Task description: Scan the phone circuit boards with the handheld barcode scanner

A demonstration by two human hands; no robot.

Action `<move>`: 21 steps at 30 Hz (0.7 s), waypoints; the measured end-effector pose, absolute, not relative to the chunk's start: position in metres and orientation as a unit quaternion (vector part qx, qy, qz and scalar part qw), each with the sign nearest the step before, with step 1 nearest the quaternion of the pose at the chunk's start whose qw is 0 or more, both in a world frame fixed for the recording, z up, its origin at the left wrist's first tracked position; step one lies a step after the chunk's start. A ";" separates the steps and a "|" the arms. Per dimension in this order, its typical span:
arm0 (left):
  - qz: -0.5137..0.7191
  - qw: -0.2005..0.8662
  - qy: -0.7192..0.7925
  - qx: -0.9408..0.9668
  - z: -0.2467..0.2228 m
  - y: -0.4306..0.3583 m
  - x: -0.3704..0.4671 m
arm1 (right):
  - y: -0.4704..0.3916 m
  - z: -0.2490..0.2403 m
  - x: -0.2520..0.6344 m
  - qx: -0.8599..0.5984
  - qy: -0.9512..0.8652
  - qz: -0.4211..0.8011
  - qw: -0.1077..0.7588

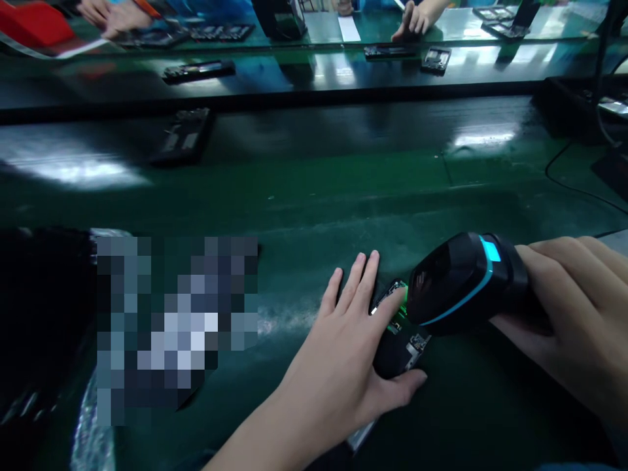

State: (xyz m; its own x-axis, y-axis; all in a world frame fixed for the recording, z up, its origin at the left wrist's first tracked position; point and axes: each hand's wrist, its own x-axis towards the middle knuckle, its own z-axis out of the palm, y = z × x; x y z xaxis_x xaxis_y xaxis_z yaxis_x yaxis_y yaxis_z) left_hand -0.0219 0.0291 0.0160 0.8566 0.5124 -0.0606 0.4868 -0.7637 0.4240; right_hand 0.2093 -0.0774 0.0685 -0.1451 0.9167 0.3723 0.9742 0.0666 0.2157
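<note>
In my right hand is a black handheld barcode scanner with a glowing blue band; the fingers are wrapped round its handle. Its nose points left and down, and green light falls on an opened smartphone just below it. The phone lies at a slant on the green mat, its circuit board and dark inner part bare. My left hand rests flat over the phone's left side with fingers spread, index finger on its upper part and thumb near its lower right edge. The hand hides part of the phone.
A blurred-out, pixelated object lies left on the mat, beside clear plastic wrapping. Beyond, a dark phone part lies on a strip, with more opened phones behind. Co-workers' hands are across the bench. A cable runs at right.
</note>
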 end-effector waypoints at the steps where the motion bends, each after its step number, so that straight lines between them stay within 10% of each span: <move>1: 0.026 0.217 0.266 0.939 0.017 0.029 -0.022 | -0.078 0.069 0.210 -0.656 -0.721 -0.211 0.078; 5: 0.023 0.206 0.280 0.937 0.027 0.027 -0.020 | -0.075 0.068 0.218 -0.786 -0.570 -0.090 0.221; 11: 0.044 0.183 0.337 0.923 0.036 0.006 0.000 | -0.061 0.050 0.236 -0.700 -0.310 0.494 0.411; 21: 0.122 0.246 0.500 0.821 0.017 -0.007 0.028 | -0.061 0.028 0.238 -0.641 -0.303 0.505 0.492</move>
